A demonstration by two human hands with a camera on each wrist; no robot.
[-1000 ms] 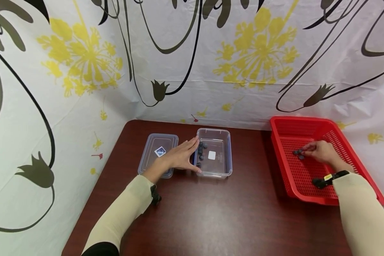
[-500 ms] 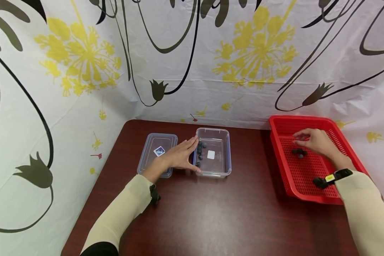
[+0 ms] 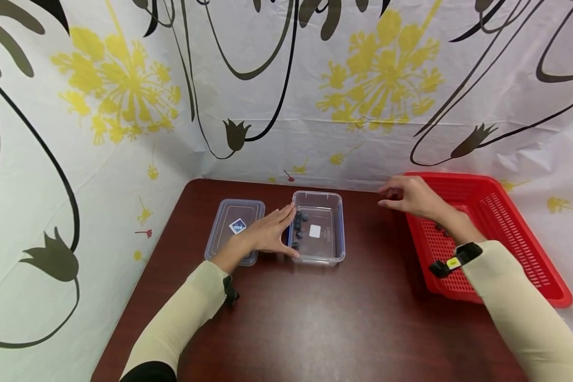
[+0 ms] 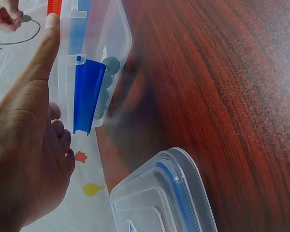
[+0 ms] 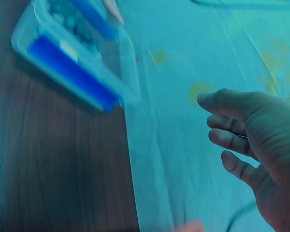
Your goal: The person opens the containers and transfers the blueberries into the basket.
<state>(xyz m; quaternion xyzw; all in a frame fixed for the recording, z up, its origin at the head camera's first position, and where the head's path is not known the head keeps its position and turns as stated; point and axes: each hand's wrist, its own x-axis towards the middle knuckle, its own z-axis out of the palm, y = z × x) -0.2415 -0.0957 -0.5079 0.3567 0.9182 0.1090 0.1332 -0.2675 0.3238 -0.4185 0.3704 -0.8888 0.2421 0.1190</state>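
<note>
My left hand (image 3: 269, 232) rests along the left side of a clear plastic box (image 3: 341, 233), fingers straight and thumb spread at its near corner. Several small dark round berries, which look like blueberries (image 3: 298, 223), lie along the box's left inside. My right hand (image 3: 413, 197) is raised above the table, just past the left rim of a red basket (image 3: 530, 233), with thumb and fingers bent toward each other. I cannot tell whether a berry is between its fingertips. A few dark berries (image 3: 440, 228) lie in the basket, partly hidden by the right forearm.
A clear lid (image 3: 219, 233) with a blue and white label lies left of the box, partly behind the left wrist. Blue clip flaps (image 4: 88, 96) hang on the box's sides. A patterned white cloth (image 3: 267, 106) stands behind the dark wooden table (image 3: 315, 318).
My right hand has lifted from the berries in the basket and moved left past the rim toward the box. My left hand has stayed at the box.
</note>
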